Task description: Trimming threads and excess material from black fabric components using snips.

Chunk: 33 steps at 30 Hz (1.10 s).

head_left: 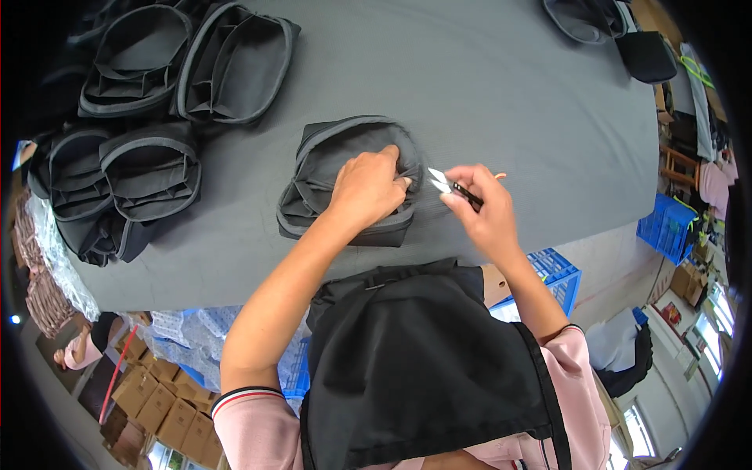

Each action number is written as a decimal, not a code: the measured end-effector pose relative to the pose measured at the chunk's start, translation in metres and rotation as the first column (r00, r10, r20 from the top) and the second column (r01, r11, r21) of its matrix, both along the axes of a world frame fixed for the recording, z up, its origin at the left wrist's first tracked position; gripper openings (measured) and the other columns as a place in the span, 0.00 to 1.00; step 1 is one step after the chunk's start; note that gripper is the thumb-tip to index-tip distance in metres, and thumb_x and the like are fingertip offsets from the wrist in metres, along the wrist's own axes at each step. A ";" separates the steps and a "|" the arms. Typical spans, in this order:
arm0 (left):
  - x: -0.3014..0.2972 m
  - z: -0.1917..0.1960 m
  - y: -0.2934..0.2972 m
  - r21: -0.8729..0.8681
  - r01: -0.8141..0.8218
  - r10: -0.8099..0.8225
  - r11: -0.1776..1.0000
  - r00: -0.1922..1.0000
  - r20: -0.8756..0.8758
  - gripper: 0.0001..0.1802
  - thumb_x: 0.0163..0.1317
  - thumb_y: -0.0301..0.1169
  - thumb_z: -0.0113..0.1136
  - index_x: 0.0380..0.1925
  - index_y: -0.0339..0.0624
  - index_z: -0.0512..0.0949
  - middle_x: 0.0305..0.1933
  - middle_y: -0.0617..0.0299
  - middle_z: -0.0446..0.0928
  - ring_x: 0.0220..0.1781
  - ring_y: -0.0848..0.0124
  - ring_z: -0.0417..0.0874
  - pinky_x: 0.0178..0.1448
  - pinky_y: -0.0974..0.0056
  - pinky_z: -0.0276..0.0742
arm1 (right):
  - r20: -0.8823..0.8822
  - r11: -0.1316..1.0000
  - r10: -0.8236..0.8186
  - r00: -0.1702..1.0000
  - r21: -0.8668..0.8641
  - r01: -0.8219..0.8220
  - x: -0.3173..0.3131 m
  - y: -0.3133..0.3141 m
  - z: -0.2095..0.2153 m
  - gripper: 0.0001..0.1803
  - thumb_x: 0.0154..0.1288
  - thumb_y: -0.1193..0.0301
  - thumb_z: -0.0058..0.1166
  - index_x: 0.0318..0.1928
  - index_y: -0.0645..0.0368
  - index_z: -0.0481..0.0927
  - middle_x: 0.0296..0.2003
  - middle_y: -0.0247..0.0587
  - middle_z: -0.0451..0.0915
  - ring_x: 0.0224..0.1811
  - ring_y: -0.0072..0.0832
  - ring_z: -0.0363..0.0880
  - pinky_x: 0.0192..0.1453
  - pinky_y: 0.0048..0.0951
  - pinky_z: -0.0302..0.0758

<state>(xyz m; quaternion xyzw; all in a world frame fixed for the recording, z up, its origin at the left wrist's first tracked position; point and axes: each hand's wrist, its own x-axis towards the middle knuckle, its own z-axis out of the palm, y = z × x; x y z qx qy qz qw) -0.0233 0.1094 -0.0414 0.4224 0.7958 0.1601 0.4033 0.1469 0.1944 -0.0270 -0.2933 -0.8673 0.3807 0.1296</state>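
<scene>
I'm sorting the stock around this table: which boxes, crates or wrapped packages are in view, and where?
Cardboard boxes: lower left on the floor, brown, stacked.
Blue crate: under the table's near edge, by the right forearm, latticed plastic.
Second blue crate: right of the table, same kind.
Clear plastic-wrapped bundles: left edge, by the table.
No labels or screens legible.

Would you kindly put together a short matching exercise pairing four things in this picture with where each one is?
Things:
1. thread snips
2. dark pouch
3. pile of pouches
4. blue crate

Places:
A. stacked at the table's far left
B. on the floor right of the table
C. pinched in the right hand
D. under the left hand, mid-table

Pairs: 1-C, 2-D, 3-A, 4-B
</scene>
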 end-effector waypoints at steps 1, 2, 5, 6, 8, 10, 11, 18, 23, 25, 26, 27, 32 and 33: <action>0.000 0.000 -0.003 -0.002 0.002 -0.002 1.000 1.000 -0.003 0.15 0.49 0.34 0.62 0.27 0.32 0.73 0.24 0.48 0.77 0.33 0.50 0.79 0.39 0.53 0.72 | 0.064 0.944 -0.108 0.992 -0.306 0.122 -0.007 0.002 -0.004 0.16 0.51 0.71 0.62 0.40 0.60 0.74 0.28 0.29 0.72 0.24 0.20 0.70 0.31 0.23 0.67; -0.001 0.003 -0.003 0.003 -0.005 0.005 1.000 1.000 0.004 0.15 0.49 0.35 0.62 0.26 0.32 0.72 0.25 0.48 0.77 0.33 0.50 0.79 0.39 0.53 0.72 | 0.155 0.789 -0.195 0.968 -0.562 0.249 -0.013 0.006 -0.005 0.17 0.51 0.70 0.63 0.40 0.60 0.73 0.29 0.28 0.73 0.26 0.17 0.69 0.32 0.20 0.67; 0.003 0.008 -0.004 0.028 0.015 -0.015 1.000 1.000 0.002 0.15 0.49 0.35 0.63 0.26 0.33 0.72 0.26 0.49 0.77 0.32 0.51 0.79 0.38 0.53 0.71 | 0.030 0.684 -0.276 0.961 -0.696 0.219 -0.034 0.006 -0.030 0.20 0.51 0.68 0.65 0.40 0.61 0.72 0.30 0.26 0.72 0.28 0.13 0.65 0.32 0.18 0.65; 0.003 0.009 -0.005 0.039 0.037 -0.037 0.999 0.999 0.001 0.15 0.48 0.35 0.63 0.26 0.34 0.72 0.26 0.49 0.77 0.32 0.51 0.79 0.37 0.53 0.71 | 0.036 0.607 -0.273 0.961 -0.769 0.201 -0.040 0.007 -0.032 0.18 0.51 0.67 0.65 0.38 0.60 0.70 0.28 0.26 0.69 0.26 0.14 0.63 0.29 0.17 0.61; 0.000 0.013 -0.009 -0.016 0.030 -0.030 0.999 0.999 0.022 0.15 0.48 0.35 0.63 0.28 0.34 0.73 0.28 0.49 0.78 0.35 0.51 0.79 0.40 0.53 0.72 | 0.058 0.541 -0.213 0.975 -0.824 0.167 -0.042 0.008 -0.031 0.17 0.51 0.68 0.65 0.36 0.59 0.70 0.28 0.26 0.69 0.26 0.13 0.62 0.27 0.17 0.61; -0.004 0.015 -0.013 -0.085 0.024 -0.017 0.996 0.997 0.081 0.16 0.47 0.36 0.64 0.29 0.35 0.74 0.31 0.51 0.79 0.38 0.54 0.80 0.42 0.54 0.74 | 0.085 0.469 -0.154 0.984 -0.871 0.148 -0.044 0.005 -0.029 0.17 0.51 0.68 0.65 0.34 0.58 0.70 0.27 0.26 0.69 0.25 0.12 0.62 0.25 0.17 0.60; -0.005 0.016 -0.015 -0.085 0.021 -0.015 0.996 0.997 0.079 0.16 0.47 0.36 0.64 0.29 0.35 0.74 0.31 0.51 0.79 0.38 0.54 0.80 0.42 0.54 0.74 | 0.035 0.522 -0.152 0.988 -0.846 0.110 -0.046 0.001 -0.027 0.16 0.50 0.69 0.65 0.32 0.58 0.69 0.26 0.26 0.69 0.25 0.12 0.62 0.23 0.16 0.59; 0.007 0.021 -0.026 -0.017 -0.129 0.130 0.991 0.986 0.102 0.20 0.43 0.34 0.66 0.33 0.35 0.71 0.31 0.53 0.80 0.37 0.56 0.81 0.41 0.56 0.75 | 0.011 0.669 -0.199 0.980 -0.729 0.144 -0.046 -0.001 -0.022 0.14 0.49 0.72 0.64 0.30 0.62 0.70 0.25 0.28 0.71 0.28 0.15 0.67 0.34 0.19 0.68; 0.025 0.033 -0.033 -0.018 -0.189 0.188 0.982 0.982 -0.014 0.21 0.44 0.33 0.68 0.33 0.37 0.68 0.27 0.54 0.79 0.34 0.55 0.81 0.39 0.55 0.75 | -0.034 0.874 -0.231 0.972 -0.447 0.192 -0.054 -0.019 -0.015 0.11 0.47 0.76 0.60 0.28 0.64 0.70 0.18 0.37 0.73 0.20 0.23 0.72 0.27 0.27 0.70; 0.033 0.031 -0.033 0.011 -0.178 0.179 0.984 0.983 -0.045 0.19 0.45 0.33 0.67 0.32 0.36 0.69 0.25 0.52 0.78 0.32 0.54 0.81 0.37 0.54 0.75 | -0.118 0.978 -0.147 0.982 -0.163 0.127 -0.056 -0.024 -0.020 0.09 0.44 0.78 0.57 0.26 0.64 0.70 0.20 0.43 0.76 0.22 0.34 0.76 0.27 0.34 0.71; 0.037 0.028 -0.032 0.051 -0.120 0.126 0.991 0.981 -0.146 0.19 0.46 0.34 0.66 0.31 0.35 0.69 0.25 0.51 0.78 0.32 0.53 0.81 0.37 0.53 0.75 | -0.101 0.976 -0.140 0.985 -0.184 0.120 -0.058 -0.026 -0.016 0.08 0.43 0.79 0.54 0.26 0.63 0.70 0.22 0.46 0.77 0.24 0.43 0.76 0.28 0.38 0.70; 0.040 0.025 -0.031 0.085 -0.055 0.075 0.995 0.966 -0.248 0.19 0.46 0.35 0.66 0.31 0.34 0.70 0.25 0.50 0.77 0.31 0.52 0.81 0.36 0.52 0.75 | -0.101 0.976 -0.141 0.985 -0.183 0.121 -0.062 -0.024 -0.017 0.08 0.43 0.79 0.54 0.26 0.63 0.70 0.22 0.46 0.77 0.24 0.43 0.76 0.28 0.38 0.70; 0.018 0.015 -0.003 -0.038 -0.051 0.043 0.998 0.984 -0.172 0.20 0.47 0.36 0.62 0.35 0.30 0.73 0.29 0.44 0.79 0.36 0.50 0.81 0.42 0.52 0.76 | -0.167 0.865 -0.259 0.951 -0.478 0.152 -0.062 -0.014 -0.017 0.06 0.55 0.77 0.53 0.35 0.64 0.73 0.21 0.36 0.76 0.23 0.23 0.74 0.28 0.26 0.70; 0.016 0.014 0.000 -0.034 -0.046 0.039 0.998 0.984 -0.174 0.20 0.47 0.36 0.62 0.35 0.30 0.73 0.29 0.44 0.79 0.36 0.50 0.81 0.42 0.52 0.76 | -0.169 0.698 -0.382 0.909 -0.698 0.163 -0.059 -0.014 -0.013 0.07 0.57 0.76 0.53 0.37 0.64 0.72 0.23 0.36 0.78 0.25 0.25 0.76 0.31 0.26 0.72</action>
